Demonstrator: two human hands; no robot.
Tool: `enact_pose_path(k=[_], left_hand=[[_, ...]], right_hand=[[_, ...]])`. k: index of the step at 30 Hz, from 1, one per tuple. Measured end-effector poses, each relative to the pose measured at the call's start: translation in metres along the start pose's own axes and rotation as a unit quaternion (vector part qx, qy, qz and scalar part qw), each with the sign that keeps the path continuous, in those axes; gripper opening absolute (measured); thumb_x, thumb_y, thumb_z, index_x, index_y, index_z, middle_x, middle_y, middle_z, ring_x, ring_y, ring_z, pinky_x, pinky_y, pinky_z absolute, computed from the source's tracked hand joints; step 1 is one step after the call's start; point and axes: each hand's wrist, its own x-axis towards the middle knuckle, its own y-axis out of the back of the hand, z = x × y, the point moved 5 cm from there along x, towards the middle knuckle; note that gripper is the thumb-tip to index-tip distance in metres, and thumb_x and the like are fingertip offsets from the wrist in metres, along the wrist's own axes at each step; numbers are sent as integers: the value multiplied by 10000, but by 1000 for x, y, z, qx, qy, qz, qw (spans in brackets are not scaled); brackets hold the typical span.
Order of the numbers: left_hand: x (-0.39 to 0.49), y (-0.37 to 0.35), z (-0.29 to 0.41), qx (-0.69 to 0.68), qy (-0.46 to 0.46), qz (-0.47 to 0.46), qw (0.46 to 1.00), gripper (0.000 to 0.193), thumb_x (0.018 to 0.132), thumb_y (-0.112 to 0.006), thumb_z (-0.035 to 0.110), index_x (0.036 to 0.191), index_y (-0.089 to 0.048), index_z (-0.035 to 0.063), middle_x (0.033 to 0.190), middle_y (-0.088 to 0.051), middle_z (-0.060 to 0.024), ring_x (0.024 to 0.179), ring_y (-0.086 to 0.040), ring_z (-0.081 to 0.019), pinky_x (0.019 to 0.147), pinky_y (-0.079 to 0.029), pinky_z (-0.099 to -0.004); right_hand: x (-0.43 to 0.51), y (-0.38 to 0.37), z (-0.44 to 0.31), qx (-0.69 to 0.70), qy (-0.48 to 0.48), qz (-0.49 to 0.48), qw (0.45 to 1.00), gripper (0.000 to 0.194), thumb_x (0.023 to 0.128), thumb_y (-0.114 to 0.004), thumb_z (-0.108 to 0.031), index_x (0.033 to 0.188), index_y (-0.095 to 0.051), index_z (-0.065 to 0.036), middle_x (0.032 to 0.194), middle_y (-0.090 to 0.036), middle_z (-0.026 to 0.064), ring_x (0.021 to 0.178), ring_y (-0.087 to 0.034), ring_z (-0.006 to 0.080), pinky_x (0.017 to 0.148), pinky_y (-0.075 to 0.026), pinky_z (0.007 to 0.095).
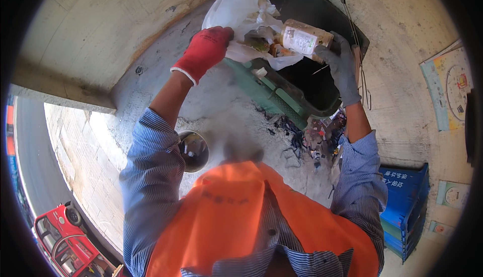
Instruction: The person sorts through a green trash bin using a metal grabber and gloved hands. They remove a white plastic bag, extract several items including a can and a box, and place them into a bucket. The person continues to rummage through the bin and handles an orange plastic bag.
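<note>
My left hand (209, 48), in a red glove, grips the edge of a white plastic bag (232, 11) over an open dark green wheelie bin (277, 97). The bag lies spread open, with mixed refuse (264, 43) showing in it. In a grey glove, my right hand (341, 67) holds a clear plastic jar (302, 39) with a white label and brownish residue, tilted on its side above the bin's mouth. Long metal tongs (353, 26) run behind my right hand; whether it touches them I cannot tell.
The bin's lid (302, 3) is folded back near the wall. Dark scraps and litter (302, 137) cover the ground beside it. A round metal container (193, 151) stands by my left forearm. A blue bin (403, 197) is at right; a red vehicle (69, 235) is at lower left.
</note>
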Motion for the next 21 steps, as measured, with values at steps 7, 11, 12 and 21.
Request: enact_pose_path(k=[7, 11, 12, 21], left_hand=[[-2, -2, -7, 19, 16, -47, 999, 227, 914, -562, 82, 1123, -650, 87, 1059, -682, -179, 1000, -662, -396, 843, -538, -475], [-3, -5, -9, 10, 3, -31, 999, 224, 922, -558, 80, 1125, -651, 96, 1064, -688, -171, 1003, -661, -389, 856, -535, -473], [-2, -8, -11, 5, 7, -31, 999, 231, 919, -569, 79, 1134, -652, 95, 1070, -691, -164, 1015, -660, -381, 864, -532, -469], [-9, -5, -8, -1, 16, -35, 999, 259, 894, -584, 58, 1140, -641, 117, 1080, -674, -150, 1009, -649, -389, 842, -524, -497]], right_hand=[[-12, 48, 22, 98, -116, 27, 988, 504, 887, -722, -272, 1302, -570, -31, 1158, -643, 67, 1042, -641, 127, 830, -550, 272], [-35, 43, 42, -438, 4, 2, 899, 913, 757, -795, -412, 1476, -396, -14, 1294, -568, 256, 1234, -578, 361, 1000, -509, 435], [-56, 27, 55, -516, -34, -102, 850, 962, 733, -802, -434, 1486, -376, -13, 1320, -541, 276, 1261, -549, 397, 1028, -487, 453], [-36, 70, 62, -356, -15, -116, 927, 831, 761, -837, -367, 1416, -468, -14, 1315, -584, 222, 1193, -616, 355, 1000, -510, 399]])
